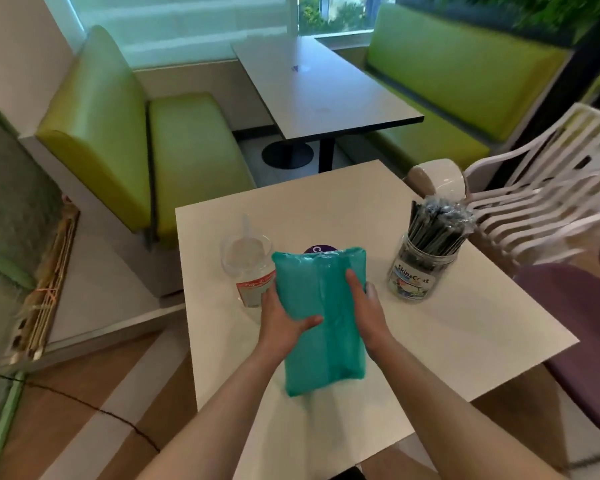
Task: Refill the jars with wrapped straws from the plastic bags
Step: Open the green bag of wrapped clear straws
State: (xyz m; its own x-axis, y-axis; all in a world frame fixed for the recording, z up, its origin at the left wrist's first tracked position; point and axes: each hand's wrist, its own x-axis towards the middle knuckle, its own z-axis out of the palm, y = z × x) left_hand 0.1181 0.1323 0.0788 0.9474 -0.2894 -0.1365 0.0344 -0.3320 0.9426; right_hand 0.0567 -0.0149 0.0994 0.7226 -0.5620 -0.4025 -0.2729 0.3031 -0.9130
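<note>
green booths point(125, 140) | white tables point(326, 84) | window point(187, 19) | white chair point(551, 188)

right jar point(417, 271) label: "Skin Coat" | left jar point(252, 271) label: red print, unreadable

Soft daylight comes from the window point(201, 22) at the top, which looks washed out. The white table point(447, 323) is evenly lit, with faint shadows near its front edge. Wide-angle distortion bends the edges of the view, and the right and lower-left borders are smeared with motion blur.
</note>
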